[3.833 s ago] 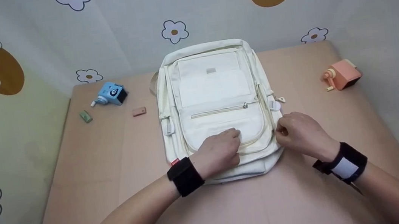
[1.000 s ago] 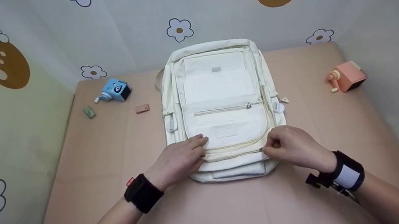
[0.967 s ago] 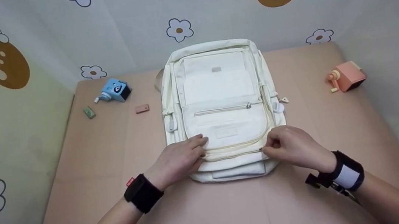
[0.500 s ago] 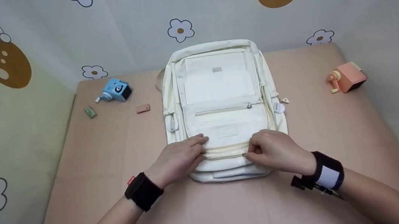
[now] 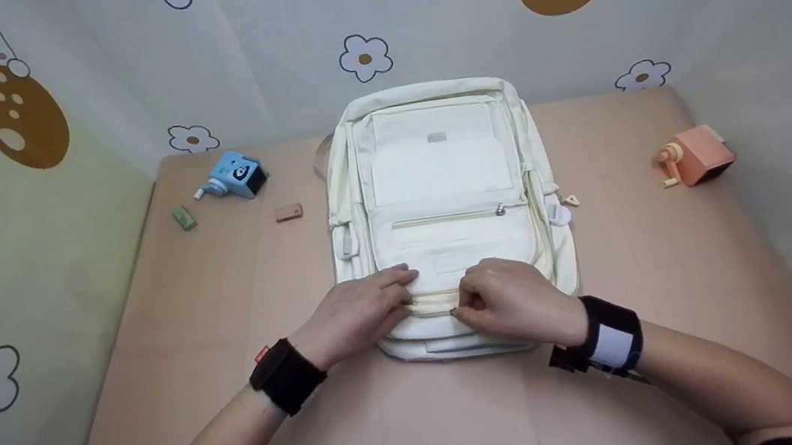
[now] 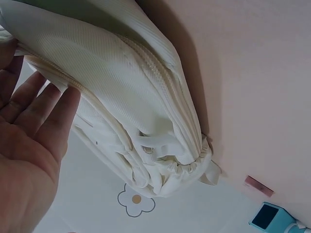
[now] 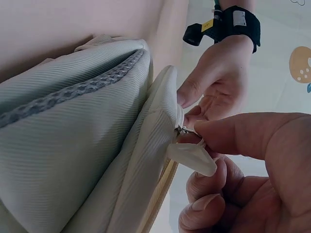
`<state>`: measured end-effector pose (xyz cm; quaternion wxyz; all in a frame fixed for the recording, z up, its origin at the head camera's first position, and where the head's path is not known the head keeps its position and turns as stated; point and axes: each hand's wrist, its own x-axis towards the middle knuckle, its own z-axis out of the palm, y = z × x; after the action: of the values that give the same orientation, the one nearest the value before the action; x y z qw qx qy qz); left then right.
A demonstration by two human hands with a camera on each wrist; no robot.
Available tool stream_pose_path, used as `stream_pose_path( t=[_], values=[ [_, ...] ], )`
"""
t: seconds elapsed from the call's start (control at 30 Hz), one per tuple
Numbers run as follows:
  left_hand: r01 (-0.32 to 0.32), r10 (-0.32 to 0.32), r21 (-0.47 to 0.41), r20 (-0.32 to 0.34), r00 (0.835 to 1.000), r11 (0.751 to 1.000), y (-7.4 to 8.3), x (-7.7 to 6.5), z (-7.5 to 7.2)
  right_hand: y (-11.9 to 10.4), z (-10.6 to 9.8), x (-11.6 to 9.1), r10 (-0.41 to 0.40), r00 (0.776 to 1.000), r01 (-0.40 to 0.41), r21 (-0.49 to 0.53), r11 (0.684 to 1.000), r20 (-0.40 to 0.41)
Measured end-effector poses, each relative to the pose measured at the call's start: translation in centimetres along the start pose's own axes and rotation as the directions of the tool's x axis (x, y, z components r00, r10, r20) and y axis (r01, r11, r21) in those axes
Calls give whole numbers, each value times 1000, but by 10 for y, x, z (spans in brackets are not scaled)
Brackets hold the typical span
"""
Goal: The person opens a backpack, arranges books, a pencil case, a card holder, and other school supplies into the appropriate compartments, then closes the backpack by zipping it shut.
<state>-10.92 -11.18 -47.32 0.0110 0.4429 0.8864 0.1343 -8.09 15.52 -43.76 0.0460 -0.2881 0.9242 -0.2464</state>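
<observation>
A cream backpack (image 5: 439, 172) lies front side up, its curved lower pocket zipper running across near the bottom. My right hand (image 5: 519, 302) pinches the zipper pull (image 7: 187, 130) between thumb and forefinger. A pale tab (image 7: 192, 158) dangles from the metal pull in the right wrist view. My left hand (image 5: 358, 314) holds the pocket's lower left edge; its fingers lie along the zipper line, with the thumb on the opposite side of the fabric. Both hands are close together at the bag's lower front.
On the left of the table (image 5: 451, 427) are a blue crank pencil sharpener (image 5: 235, 176), a green eraser (image 5: 184, 218) and a pink eraser (image 5: 288, 212). An orange crank sharpener (image 5: 694, 155) stands at the right. Patterned cloth (image 5: 284, 47) hangs behind and at both sides.
My right hand has drawn the zipper pull from the bag's right side round the lower corner and leftward along the bottom. My left hand shifted left early on, then stayed at the lower left edge.
</observation>
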Motion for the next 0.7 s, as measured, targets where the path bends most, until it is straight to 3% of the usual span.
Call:
stream_pose_path(
  t=[0.17, 0.4, 0.7],
  values=[
    [-58, 58, -5, -27, 998, 998, -8, -5, -1, 2, 1, -1, 2, 1000, -2, -2, 1000, -2],
    [-88, 94, 105, -53, 994, 991, -34, -7, -7, 5, 1, -2, 4, 1000, -3, 5, 1000, -5],
    [-148, 149, 148, 0, 989, 978, -53, -1, -2, 4, 3, 4, 39, 996, -43, 46, 998, 77]
  ],
)
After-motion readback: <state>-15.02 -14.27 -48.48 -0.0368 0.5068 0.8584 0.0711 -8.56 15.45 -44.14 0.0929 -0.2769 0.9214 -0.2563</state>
